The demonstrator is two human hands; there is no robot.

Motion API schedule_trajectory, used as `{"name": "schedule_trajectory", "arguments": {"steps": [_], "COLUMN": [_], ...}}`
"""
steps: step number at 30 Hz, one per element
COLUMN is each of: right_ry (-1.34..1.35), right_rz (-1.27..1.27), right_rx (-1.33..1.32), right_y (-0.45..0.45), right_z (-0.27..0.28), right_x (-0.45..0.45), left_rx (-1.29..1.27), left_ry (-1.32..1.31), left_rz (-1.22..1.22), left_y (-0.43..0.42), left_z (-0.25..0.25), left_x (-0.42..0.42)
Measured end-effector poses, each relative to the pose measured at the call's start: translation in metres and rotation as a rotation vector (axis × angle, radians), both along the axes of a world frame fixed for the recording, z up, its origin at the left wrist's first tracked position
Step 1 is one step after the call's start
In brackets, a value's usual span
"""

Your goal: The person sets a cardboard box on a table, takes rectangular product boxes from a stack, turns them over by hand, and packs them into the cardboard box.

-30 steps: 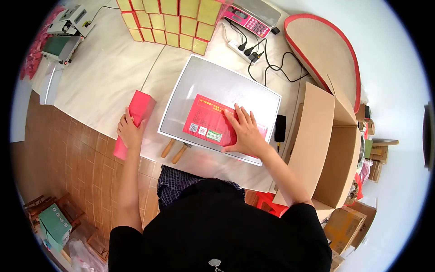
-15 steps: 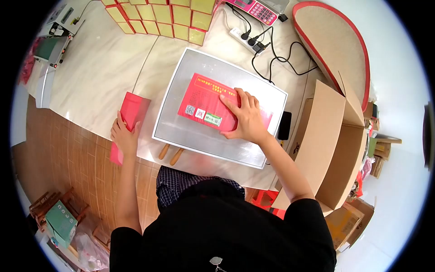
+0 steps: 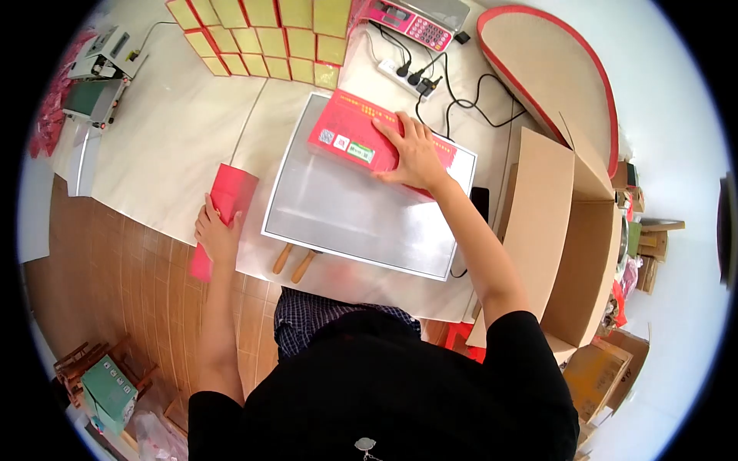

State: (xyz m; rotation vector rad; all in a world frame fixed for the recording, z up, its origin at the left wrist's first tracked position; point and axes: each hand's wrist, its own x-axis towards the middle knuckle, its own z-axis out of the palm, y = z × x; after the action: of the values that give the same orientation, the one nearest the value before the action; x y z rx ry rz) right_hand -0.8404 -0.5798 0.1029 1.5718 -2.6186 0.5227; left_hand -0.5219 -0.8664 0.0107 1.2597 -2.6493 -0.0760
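Note:
My right hand (image 3: 419,156) is closed over the right part of a red box (image 3: 350,115) printed with yellow lettering, a QR code and a green-white label. This box is at the far side of a silver metal plate (image 3: 346,211) with a white rim, and its near side face shows. Whether it rests on the plate or is slightly raised, I cannot tell. At the table's front edge, my left hand (image 3: 217,230) grips a long red-pink box (image 3: 233,187), fingers over its top and thumb at its right side. Part of that box extends past the edge.
Two wooden handles (image 3: 294,263) lie below the plate. Stacked yellow-faced boxes (image 3: 261,42), a pink scale (image 3: 407,23) and a power strip (image 3: 400,75) with black cables stand behind. An open cardboard box (image 3: 530,207) and a phone (image 3: 480,203) are at right, a sealing machine (image 3: 96,84) at far left.
My right hand has moved the printed red box away from me, from the plate's middle to its far side, and tilted it. The left hand stays on its box. The view has shifted slightly.

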Motion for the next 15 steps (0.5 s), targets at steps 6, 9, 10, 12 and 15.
{"name": "schedule_trajectory", "arguments": {"steps": [6,9,10,12,15], "right_ry": [-0.019,-0.035,-0.055,-0.077,-0.165], "right_rz": [-0.016,-0.017,-0.02,-0.018,-0.009], "right_rx": [0.107,0.133,0.138,0.137,0.175], "right_y": [0.033,0.049,0.053,0.065,0.082], "right_z": [0.009,0.015,0.019,0.021,0.026], "right_x": [0.056,0.088,0.098,0.119,0.153], "left_rx": [0.025,0.059,0.087,0.129,0.228], "left_ry": [0.089,0.138,0.16,0.251,0.386], "left_rz": [-0.058,-0.076,-0.086,-0.102,-0.106], "left_y": [-0.002,0.0,-0.001,-0.009,-0.025], "left_z": [-0.002,0.001,0.004,-0.001,-0.012], "left_x": [0.005,0.007,0.007,0.009,0.015]}}
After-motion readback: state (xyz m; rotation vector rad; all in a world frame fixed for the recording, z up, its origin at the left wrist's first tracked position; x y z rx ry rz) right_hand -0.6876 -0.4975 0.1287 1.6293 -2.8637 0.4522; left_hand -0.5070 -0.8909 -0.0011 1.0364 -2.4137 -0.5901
